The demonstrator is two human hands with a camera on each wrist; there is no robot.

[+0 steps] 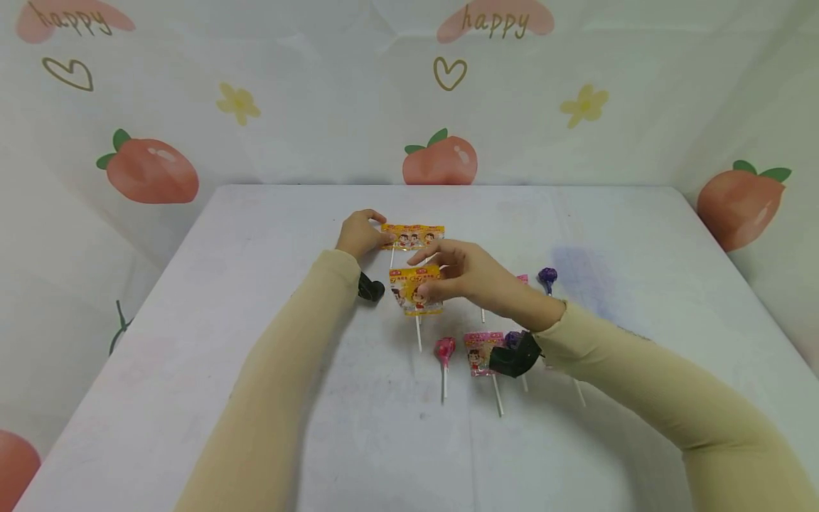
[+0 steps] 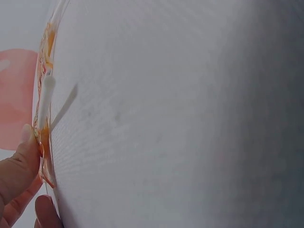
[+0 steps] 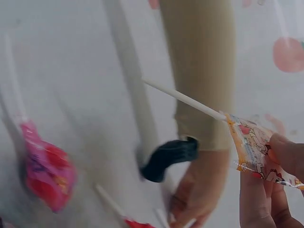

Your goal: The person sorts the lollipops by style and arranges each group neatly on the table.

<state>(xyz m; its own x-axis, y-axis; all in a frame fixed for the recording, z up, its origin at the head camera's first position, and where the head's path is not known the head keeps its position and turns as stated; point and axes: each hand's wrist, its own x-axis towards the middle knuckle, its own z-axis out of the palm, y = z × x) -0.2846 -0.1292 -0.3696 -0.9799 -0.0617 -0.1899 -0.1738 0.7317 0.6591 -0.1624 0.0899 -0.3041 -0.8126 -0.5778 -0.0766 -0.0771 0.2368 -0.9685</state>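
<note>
In the head view my left hand (image 1: 360, 233) is at the back of the table, pinching the left end of an orange-wrapped lollipop (image 1: 398, 236) that lies there. The left wrist view shows its thumb (image 2: 19, 166) on the orange wrapper (image 2: 45, 137), seen edge-on. A second orange wrapper seems to lie alongside; where they part is unclear. My right hand (image 1: 470, 277) holds another orange-wrapped lollipop (image 1: 416, 291) between thumb and fingers, its white stick pointing down. In the right wrist view that lollipop's printed wrapper (image 3: 251, 147) is gripped at the right.
Nearer me on the white table (image 1: 384, 441) lie a red-pink lollipop (image 1: 445, 348), a pink-wrapped lollipop (image 1: 476, 352) and a purple one (image 1: 547, 277). Others are partly covered by my right forearm. A dark strap (image 1: 517, 355) hangs at my right wrist. A printed cloth (image 1: 333, 92) stands behind.
</note>
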